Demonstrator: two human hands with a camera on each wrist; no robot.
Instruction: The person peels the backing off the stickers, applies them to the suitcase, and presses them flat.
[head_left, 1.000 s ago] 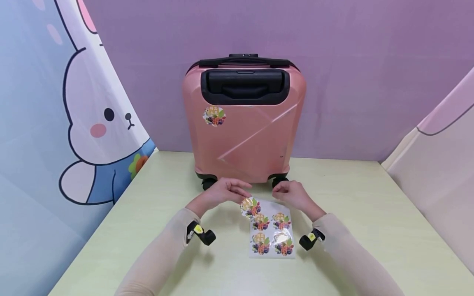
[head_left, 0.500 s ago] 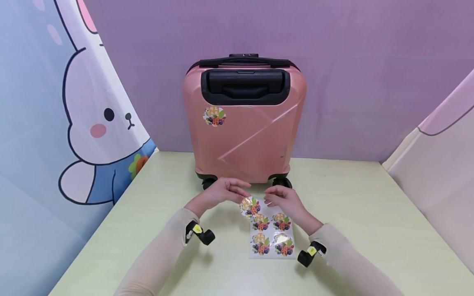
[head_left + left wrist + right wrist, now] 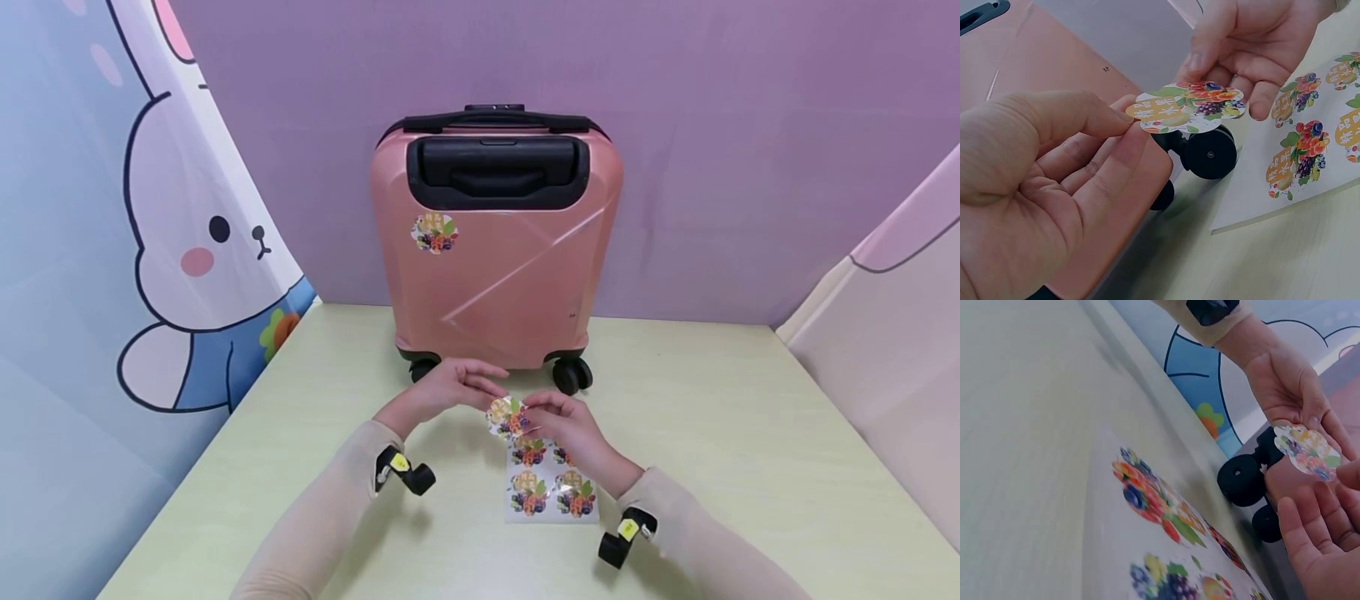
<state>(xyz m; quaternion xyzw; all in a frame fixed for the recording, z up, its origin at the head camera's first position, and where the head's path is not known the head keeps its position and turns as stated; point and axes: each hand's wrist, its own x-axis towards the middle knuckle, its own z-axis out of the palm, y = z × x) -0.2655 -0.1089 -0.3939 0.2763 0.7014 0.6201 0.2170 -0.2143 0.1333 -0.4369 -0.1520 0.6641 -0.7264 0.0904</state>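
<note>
A round fruit-print sticker [image 3: 504,419] is raised over the table, its printed face showing. My left hand [image 3: 448,388] pinches its left edge between thumb and forefinger; in the left wrist view the other fingers curl loosely beneath. My right hand [image 3: 572,429] has thumb and forefinger at the opposite edge, pinching it, as the left wrist view shows the thumb [image 3: 1196,57] right at the rim. Below lies a white sticker sheet [image 3: 1241,203] with several matching stickers, partly hidden by the right hand. Behind stands a pink suitcase [image 3: 495,287] with one such sticker [image 3: 434,233] at its upper left.
The suitcase stands upright on black wheels [image 3: 572,375] at the back of the pale table [image 3: 720,400], near a purple backdrop [image 3: 735,167]. A rabbit-print cloth [image 3: 187,208] hangs on the left, a pale one [image 3: 892,358] on the right.
My right hand has moved left from beside the suitcase wheel to the raised sticker and taken its right edge. My left hand stays in place, holding the sticker.
</note>
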